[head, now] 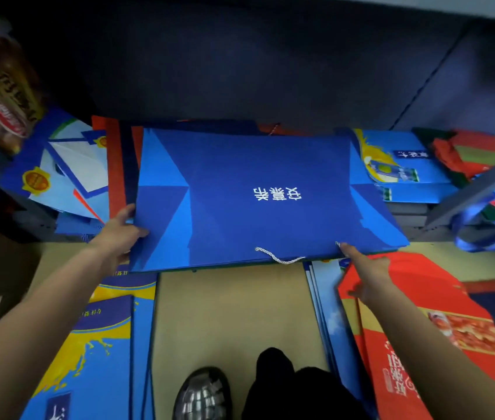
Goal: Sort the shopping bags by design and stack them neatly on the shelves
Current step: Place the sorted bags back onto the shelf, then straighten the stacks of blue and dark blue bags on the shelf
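Slippage is the risk: the blue bag (258,195) lies flat between both hands, overhanging the shelf (440,213) edge. The left hand (120,231) grips its left edge, fingers curled; the right hand (367,274) touches its near edge with straight fingers. An uneven push could skew the stack. Floor (228,313) between the 2 forearms is bare; bags crowd outside them.

Dark-blue bag (258,195) with light-blue triangles and white lettering, red bag (416,344), tan floor (231,316)
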Available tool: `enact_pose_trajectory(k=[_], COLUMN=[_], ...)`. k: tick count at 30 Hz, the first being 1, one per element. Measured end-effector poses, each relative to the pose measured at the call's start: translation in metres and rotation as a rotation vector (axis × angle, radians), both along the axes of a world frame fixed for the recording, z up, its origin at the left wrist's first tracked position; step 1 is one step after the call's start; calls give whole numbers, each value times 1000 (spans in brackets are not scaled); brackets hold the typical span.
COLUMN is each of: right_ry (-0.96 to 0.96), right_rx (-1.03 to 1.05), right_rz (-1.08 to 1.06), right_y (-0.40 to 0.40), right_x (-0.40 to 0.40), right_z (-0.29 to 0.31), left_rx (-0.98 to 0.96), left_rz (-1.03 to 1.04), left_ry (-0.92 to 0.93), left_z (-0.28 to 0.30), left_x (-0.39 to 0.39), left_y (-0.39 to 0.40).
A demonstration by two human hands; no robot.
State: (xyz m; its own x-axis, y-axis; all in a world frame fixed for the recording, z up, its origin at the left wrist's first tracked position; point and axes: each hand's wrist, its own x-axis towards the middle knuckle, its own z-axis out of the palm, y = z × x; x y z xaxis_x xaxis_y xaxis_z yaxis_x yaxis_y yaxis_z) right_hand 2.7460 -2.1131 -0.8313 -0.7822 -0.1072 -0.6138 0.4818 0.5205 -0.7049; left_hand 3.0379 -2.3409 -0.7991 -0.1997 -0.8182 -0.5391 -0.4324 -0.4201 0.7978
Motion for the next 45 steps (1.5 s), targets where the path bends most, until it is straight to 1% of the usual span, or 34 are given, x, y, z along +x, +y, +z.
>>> enact_pose_trajectory(k=[1,2,3,4,5,8,12,15,18,20,22,26,28,32,34,36,39,43,45], right_ry=[-195,-314,-337,-311,-262,-83,188,344,486,551,621,612,606,626,628,623,582,545,470], right_rx=[-157,-309,-427,-495,-519,-532,-381,-293,-197,-103,-42,55,77,114,118,111,115,121,133], right_rz=[-66,-113,-159,-207,-254,-310,-205,-149,-105,-70,-86,-204,-287,-464,-546,-632,-749,-854,-838], right_y=[-1,-5,-12,-20,-28,-41,-42,-21,20,47,89,180,225,302,338,370,411,448,451], right_x=[4,8,13,18,24,41,62,77,83,80,71,49,40,17,-1,-24,-58,-105,-124], right_z=[-3,-6,-5,0,6,35,92,140,174,185,195,203,204,203,203,198,186,152,121], left_rx=[9,21,32,42,51,113,175,134,36,-104,-233,-296,-298,-222,-222,-250,-328,-404,-428], left_rz=[-8,-14,-13,-9,-6,25,40,-4,-51,-151,-329,-775,-963,-1276,-1413,-1490,-1551,-1579,-1570], left_ry=[-7,-13,-12,-9,-4,-3,-10,10,32,-38,-92,-74,-64,-94,-89,-94,-75,-53,-66], left_z=[2,6,10,17,22,43,71,98,123,130,138,158,164,163,167,168,153,101,65], left_x=[0,1,2,4,7,24,51,60,50,31,4,-49,-76,-138,-175,-212,-262,-315,-337], left_y=[0,2,3,5,6,9,24,42,67,84,109,163,194,245,274,302,342,385,407])
